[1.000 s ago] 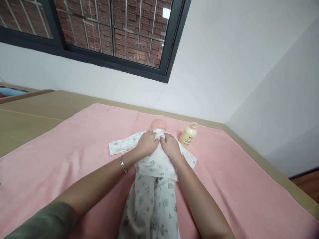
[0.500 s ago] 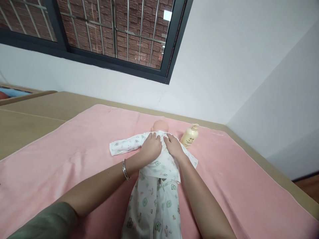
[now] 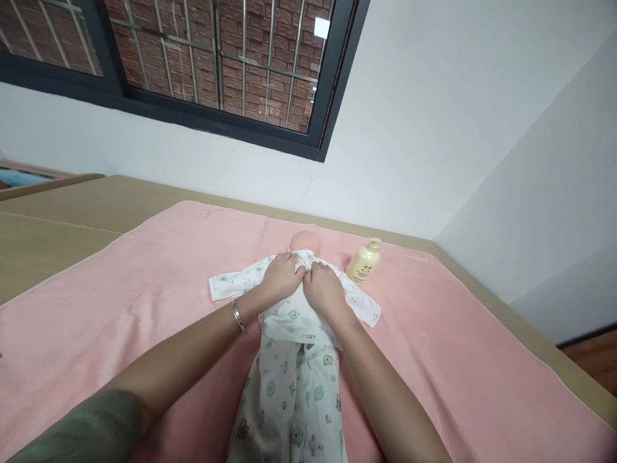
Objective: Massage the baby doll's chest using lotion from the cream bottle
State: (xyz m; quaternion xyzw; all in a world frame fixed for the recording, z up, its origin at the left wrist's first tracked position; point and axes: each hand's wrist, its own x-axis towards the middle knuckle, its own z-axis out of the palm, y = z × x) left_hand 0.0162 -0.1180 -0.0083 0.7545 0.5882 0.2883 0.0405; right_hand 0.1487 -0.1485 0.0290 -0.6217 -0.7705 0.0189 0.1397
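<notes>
A baby doll (image 3: 305, 242) lies on its length with its head away from me, dressed in a white printed shirt (image 3: 301, 316) and matching trousers (image 3: 299, 399). My left hand (image 3: 282, 276) rests on the upper left of the shirt, its fingers bent into the cloth. Right beside it, my right hand (image 3: 324, 289) is closed on the fabric at the upper middle. Both hands nearly touch each other just below the neckline. The fingertips are partly hidden, and the doll's face does not show. Both sleeves spread out sideways.
A pale yellow pump bottle (image 3: 363, 262) stands by the doll's right-hand sleeve. A pink blanket (image 3: 159, 276) covers the wooden surface (image 3: 87, 202). Behind rise a white wall (image 3: 385, 161) and a dark-framed window (image 3: 216, 125) with bars outside.
My hands have come closer together, the right one moving left towards the middle of the shirt. The view has shifted slightly; the bottle stays in place.
</notes>
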